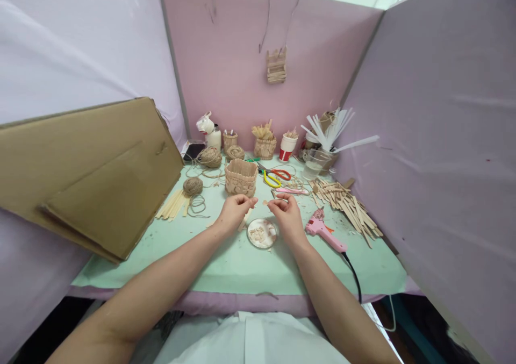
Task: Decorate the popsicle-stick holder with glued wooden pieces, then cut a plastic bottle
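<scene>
Pink and lilac walls [435, 138] enclose a green-topped table [226, 275]. A twine ball [193, 186] lies left of the wooden basket [241, 185]; just in front of the basket, a person's left hand [237, 209] has its fingertips together, any hold unclear. A dish [269, 237] of wood chips [257, 235] sits nearer than the basket; right of it, the right hand [287, 214] pinches a tan chip [265, 202]. Farther right lies a pink glue gun [325, 232].

A hand could pass over the green tabletop [226, 275] between the dish [262, 245] and the near edge. The wooden basket [241, 180] blocks the way beyond the left hand [237, 211]; a glue gun [325, 233] obstructs the right side.
</scene>
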A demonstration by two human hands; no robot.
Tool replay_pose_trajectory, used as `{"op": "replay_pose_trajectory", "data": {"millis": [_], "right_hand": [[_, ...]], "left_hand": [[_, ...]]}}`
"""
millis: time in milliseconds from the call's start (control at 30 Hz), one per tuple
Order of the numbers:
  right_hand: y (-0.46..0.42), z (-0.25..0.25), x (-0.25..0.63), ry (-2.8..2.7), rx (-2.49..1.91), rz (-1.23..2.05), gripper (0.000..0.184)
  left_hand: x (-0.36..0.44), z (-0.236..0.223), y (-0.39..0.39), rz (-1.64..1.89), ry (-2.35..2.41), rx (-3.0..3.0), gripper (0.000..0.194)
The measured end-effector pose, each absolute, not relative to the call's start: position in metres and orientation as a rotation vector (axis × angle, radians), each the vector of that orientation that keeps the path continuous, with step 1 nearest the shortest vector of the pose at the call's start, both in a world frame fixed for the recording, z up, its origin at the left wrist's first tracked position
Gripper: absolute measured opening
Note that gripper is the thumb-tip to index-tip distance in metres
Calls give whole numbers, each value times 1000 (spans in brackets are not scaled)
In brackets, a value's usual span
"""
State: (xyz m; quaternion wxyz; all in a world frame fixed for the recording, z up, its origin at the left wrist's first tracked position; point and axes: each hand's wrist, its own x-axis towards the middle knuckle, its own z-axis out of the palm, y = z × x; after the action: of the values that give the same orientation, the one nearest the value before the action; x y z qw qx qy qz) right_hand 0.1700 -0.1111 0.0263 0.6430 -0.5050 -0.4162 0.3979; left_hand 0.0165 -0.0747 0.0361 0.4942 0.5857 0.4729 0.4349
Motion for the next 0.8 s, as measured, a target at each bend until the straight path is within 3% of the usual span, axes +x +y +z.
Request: {"op": "replay_pose_trajectory", "data": {"millis": [167,233,433,667,800], "right_hand": [[-107,24,176,-977,-1118,863,39],[-107,24,178,-1007,-1110,829,38],[-110,37,189,-1127,-1125,717,30],[-90,60,200,-1189,-1057,641,31],[-80,72,208,-1286,-1075,652,26]], "left_hand": [[7,48,-71,1386,1231,1813,21],[2,59,-69,1430,1304,2039,36],[5,113,-49,922,1590,2348,52],[43,121,-7,385,1699,2490,24],[37,122,6,295,1684,2485,11]]}}
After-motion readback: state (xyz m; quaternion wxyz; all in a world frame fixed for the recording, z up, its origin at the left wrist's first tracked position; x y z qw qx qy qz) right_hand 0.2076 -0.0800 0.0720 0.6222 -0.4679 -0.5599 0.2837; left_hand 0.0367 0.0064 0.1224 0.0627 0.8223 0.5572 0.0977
